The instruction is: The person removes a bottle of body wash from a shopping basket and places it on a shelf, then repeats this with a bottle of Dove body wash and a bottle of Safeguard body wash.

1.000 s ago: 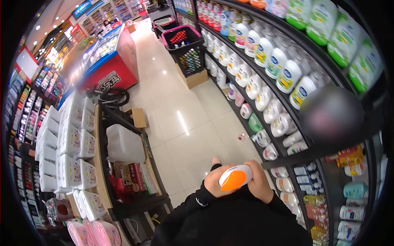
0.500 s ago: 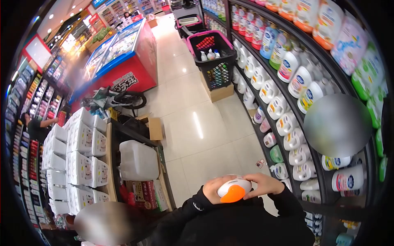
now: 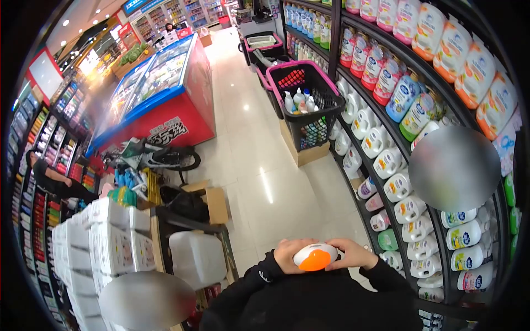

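Close to my body, both hands hold a white bottle with an orange cap (image 3: 316,259), seen from above. My left hand (image 3: 287,256) is wrapped round its left side. The fingers of my right hand (image 3: 350,255) close on its right side. The bottle's lower part is hidden, and so is its label. On the shelves to the right stand white handled detergent bottles (image 3: 409,209), the things nearest to my right hand.
A black shopping basket with a pink rim (image 3: 316,128) holds several bottles and sits on a cardboard box (image 3: 303,155). Left are a red freezer (image 3: 193,110), a small bike (image 3: 171,158), stacked white packs (image 3: 110,243) and a translucent jug (image 3: 197,259). Another person (image 3: 52,176) stands far left.
My view has shifted forward along the aisle, so the basket and shelves appear nearer. The bottle has turned slightly in my hands, which keep hold of it.
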`<move>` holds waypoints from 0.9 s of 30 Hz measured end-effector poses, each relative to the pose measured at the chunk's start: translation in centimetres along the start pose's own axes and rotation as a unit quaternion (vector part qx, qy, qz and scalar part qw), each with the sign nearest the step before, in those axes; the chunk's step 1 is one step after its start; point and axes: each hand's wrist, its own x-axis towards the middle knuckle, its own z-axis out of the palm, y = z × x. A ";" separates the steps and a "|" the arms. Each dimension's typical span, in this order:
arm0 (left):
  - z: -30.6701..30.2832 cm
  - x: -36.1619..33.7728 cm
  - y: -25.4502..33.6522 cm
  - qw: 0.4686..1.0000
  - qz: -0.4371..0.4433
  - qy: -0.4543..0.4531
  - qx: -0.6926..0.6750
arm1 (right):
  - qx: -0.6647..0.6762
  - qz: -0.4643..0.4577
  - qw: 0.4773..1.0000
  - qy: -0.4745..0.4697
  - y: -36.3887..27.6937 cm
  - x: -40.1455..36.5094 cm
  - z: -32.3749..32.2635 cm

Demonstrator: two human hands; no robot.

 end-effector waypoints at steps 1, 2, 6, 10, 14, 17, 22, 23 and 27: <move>-1.6 1.1 -0.7 1.000 0.007 -0.004 0.000 | -0.012 0.021 1.000 0.007 -0.9 1.2 0.1; -3.2 2.1 -1.4 0.999 0.045 -0.008 -0.005 | -0.012 0.021 1.000 0.016 -1.7 2.6 0.0; -7.9 5.4 -3.3 0.995 0.077 -0.043 -0.049 | -0.074 0.013 0.994 0.074 -2.8 6.8 -0.1; -11.1 8.5 -5.1 0.992 0.107 -0.031 -0.066 | -0.086 0.042 0.992 0.085 -3.5 10.9 -1.8; -13.5 11.9 -7.5 0.994 0.053 -0.035 -0.084 | -0.134 -0.049 0.981 0.132 -2.9 15.4 -4.6; -15.5 15.2 -9.7 0.995 0.081 -0.014 -0.062 | -0.144 -0.077 0.978 0.130 -2.4 19.6 -7.4; -19.1 21.8 -14.1 0.995 0.047 0.007 -0.083 | -0.176 -0.154 0.959 0.158 -1.6 27.5 -13.1; -19.9 22.8 -14.6 0.996 -0.008 -0.001 -0.092 | -0.182 -0.139 0.962 0.152 -1.8 28.8 -14.3; -22.9 27.4 -17.2 0.997 -0.063 -0.005 -0.049 | -0.188 -0.140 0.964 0.127 -3.2 34.3 -19.3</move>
